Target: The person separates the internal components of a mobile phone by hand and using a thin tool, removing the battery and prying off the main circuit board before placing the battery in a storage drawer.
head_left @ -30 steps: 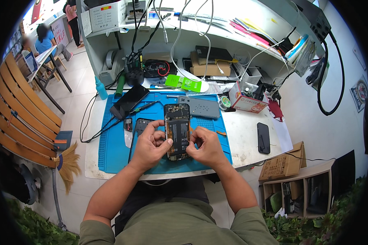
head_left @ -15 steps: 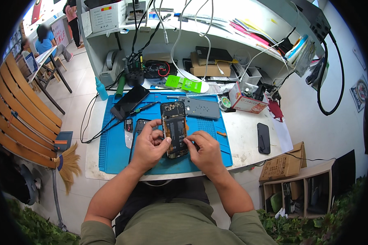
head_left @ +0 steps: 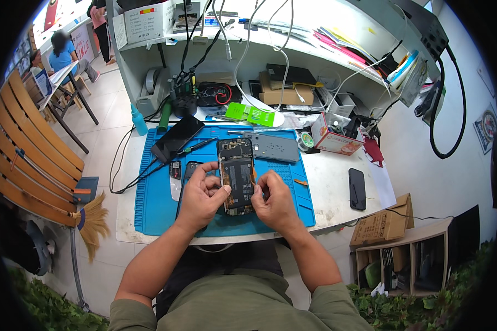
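Observation:
An opened smartphone (head_left: 238, 179), its circuit board and black battery exposed, is held upright over a blue repair mat (head_left: 149, 218). My left hand (head_left: 199, 196) grips its left edge, thumb across the front. At the lower right edge, my right hand (head_left: 274, 203) is closed in a pinch beside an orange strip; whatever lies between those fingertips is hidden. Behind the phone rests a grey perforated plate (head_left: 276, 148). To the left are a black screen panel (head_left: 181, 135), a pen-like tool (head_left: 196, 146) and a small black part (head_left: 175, 169). A dark phone part (head_left: 191, 167) lies partly under my left hand.
Along the back stand a tool holder (head_left: 183, 105), green cards (head_left: 249, 113), a solder spool (head_left: 305, 141) and a red-white box (head_left: 337, 135). White cables (head_left: 238, 71) hang from the shelf. A black phone (head_left: 357, 188) lies at right. People are at far left.
My right hand has shifted slightly upward along the phone's right edge, its fingers curling more. The left hand keeps its hold on the phone.

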Motion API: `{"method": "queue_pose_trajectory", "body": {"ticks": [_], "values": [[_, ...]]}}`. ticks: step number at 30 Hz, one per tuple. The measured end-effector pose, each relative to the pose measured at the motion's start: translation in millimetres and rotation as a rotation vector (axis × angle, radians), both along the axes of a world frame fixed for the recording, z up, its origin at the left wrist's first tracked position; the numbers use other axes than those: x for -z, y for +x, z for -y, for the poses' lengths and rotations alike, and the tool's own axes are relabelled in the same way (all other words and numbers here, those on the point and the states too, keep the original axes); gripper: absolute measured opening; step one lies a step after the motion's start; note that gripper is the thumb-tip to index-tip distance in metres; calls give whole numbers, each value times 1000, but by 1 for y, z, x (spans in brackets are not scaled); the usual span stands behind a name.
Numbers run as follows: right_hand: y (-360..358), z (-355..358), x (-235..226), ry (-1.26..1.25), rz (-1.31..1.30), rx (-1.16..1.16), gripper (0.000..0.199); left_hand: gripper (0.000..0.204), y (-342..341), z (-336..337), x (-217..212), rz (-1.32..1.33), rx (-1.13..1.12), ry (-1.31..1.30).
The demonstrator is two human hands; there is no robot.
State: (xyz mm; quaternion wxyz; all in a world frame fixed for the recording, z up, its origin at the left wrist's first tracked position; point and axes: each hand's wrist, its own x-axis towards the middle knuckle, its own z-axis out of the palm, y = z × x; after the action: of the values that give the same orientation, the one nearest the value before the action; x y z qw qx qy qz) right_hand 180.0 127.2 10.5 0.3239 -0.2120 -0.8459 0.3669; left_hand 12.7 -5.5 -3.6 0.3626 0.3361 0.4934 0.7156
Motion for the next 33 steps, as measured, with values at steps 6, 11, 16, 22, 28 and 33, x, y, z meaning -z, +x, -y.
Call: {"method": "queue_pose_trajectory", "body": {"ticks": [6,11,16,22,28,33], "values": [[6,-4,7,-329,-51,-22,10,52,-2,-2,-2,29,-5,-22],[2,-1,-4,-113,-126,40,15,51,-2,-3,0,-8,-22,-15],[-6,7,-12,2,-74,116,12,50,0,-2,-1,-33,-47,-5],[-10,3,-9,35,-51,111,10,49,3,-2,-1,-93,-80,-1],[-17,1,2,-125,-94,93,13,50,3,-1,-1,-93,-99,-5],[-16,-11,20,-675,-190,-62,19,51,-3,-3,0,-28,-100,-21]]}}
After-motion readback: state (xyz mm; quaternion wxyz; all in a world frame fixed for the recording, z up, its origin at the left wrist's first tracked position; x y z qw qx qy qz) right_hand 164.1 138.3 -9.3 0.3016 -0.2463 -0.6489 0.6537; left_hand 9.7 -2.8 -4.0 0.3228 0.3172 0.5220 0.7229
